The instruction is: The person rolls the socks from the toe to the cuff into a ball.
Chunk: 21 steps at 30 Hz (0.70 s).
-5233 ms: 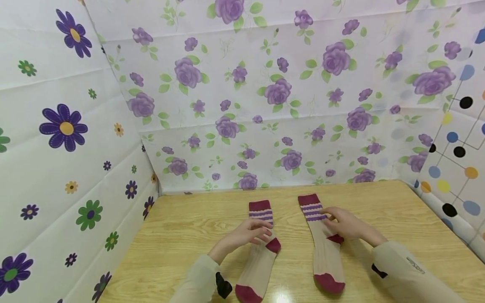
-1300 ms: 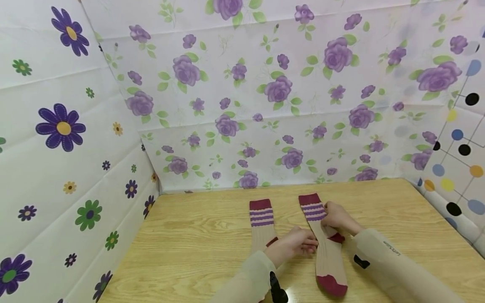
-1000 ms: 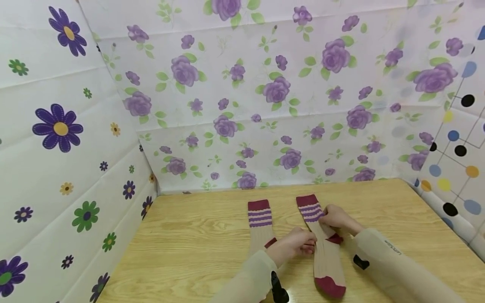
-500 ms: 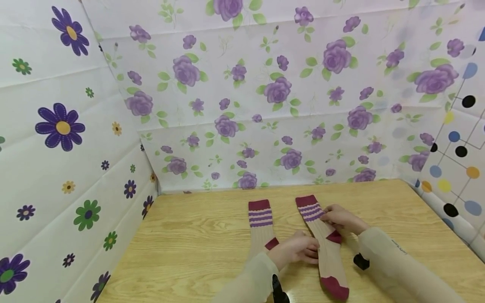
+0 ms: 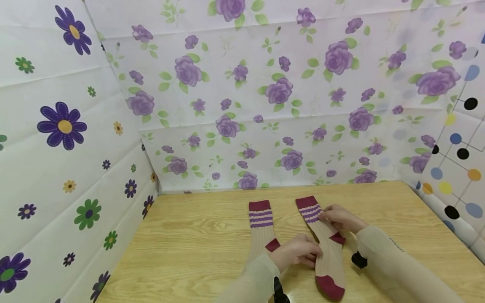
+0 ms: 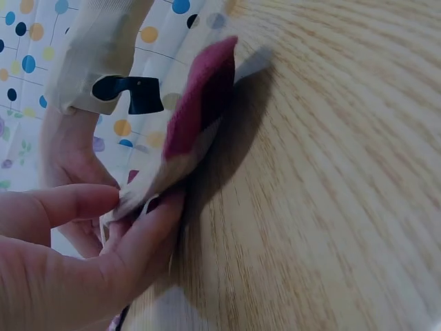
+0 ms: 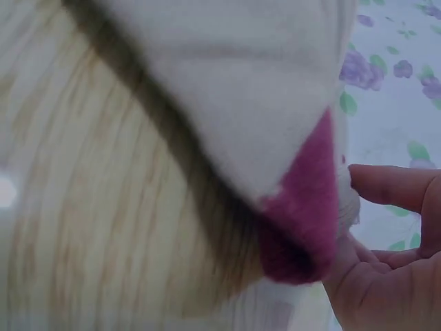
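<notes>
Two beige socks with maroon cuffs, heels and toes and purple stripes lie apart on the table. My left hand pinches the near-left edge of the right sock; in the left wrist view its thumb is above the fabric, fingers beneath, and the maroon toe stands off the wood. My right hand pinches that sock's right edge just below the stripes. The maroon heel hangs beside it in the right wrist view. The left sock lies flat, its foot hidden by my left forearm.
The wooden table ends at the back against a rose-patterned cloth. A daisy-patterned cloth stands at the left, and a dotted one at the right. Black wrist mounts sit under the sleeves.
From over the left sock, my left hand has moved right to the other sock's edge, then slightly nearer its toe. My right hand has taken hold of that sock's edge; its foot has shifted slightly.
</notes>
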### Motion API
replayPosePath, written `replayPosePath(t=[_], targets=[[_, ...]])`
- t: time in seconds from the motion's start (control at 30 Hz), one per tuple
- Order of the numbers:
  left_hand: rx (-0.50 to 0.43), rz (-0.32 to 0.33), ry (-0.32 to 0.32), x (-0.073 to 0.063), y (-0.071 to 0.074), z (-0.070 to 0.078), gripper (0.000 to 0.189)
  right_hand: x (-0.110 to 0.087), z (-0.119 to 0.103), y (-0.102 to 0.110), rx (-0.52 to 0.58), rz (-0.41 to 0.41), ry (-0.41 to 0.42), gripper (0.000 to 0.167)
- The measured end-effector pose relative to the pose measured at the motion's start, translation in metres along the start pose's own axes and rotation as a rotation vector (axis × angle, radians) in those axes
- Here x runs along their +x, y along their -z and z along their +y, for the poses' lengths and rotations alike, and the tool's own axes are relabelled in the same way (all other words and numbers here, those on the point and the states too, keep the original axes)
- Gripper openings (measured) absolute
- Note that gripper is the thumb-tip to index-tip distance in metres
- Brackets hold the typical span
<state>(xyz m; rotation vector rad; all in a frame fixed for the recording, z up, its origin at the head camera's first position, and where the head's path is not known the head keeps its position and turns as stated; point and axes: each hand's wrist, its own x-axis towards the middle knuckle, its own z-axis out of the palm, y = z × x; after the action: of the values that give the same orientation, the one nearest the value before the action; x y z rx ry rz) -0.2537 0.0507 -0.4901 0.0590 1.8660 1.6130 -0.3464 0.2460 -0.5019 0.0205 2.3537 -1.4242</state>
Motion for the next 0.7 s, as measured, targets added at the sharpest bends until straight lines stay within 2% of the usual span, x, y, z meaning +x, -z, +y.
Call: replayPosePath(t=[0.23, 0.4, 0.47, 0.7], targets=[[-0.073, -0.131, 0.062, -0.002, 0.001, -0.001, 0.018, -0.001, -0.001, -0.002, -0.002, 0.024, -0.012, 0.019], [-0.079, -0.197, 0.08, -0.004, 0.007, -0.005, 0.021, -0.001, -0.001, -0.002, 0.011, -0.009, -0.006, 0.056], [-0.068, -0.215, 0.071, -0.005, 0.009, -0.006, 0.022, 0.0, -0.001, -0.002, 0.017, -0.014, -0.01, 0.062], [-0.03, -0.228, 0.084, -0.014, 0.014, -0.007, 0.031, 0.005, -0.003, -0.005, 0.076, -0.008, 0.028, 0.057]])
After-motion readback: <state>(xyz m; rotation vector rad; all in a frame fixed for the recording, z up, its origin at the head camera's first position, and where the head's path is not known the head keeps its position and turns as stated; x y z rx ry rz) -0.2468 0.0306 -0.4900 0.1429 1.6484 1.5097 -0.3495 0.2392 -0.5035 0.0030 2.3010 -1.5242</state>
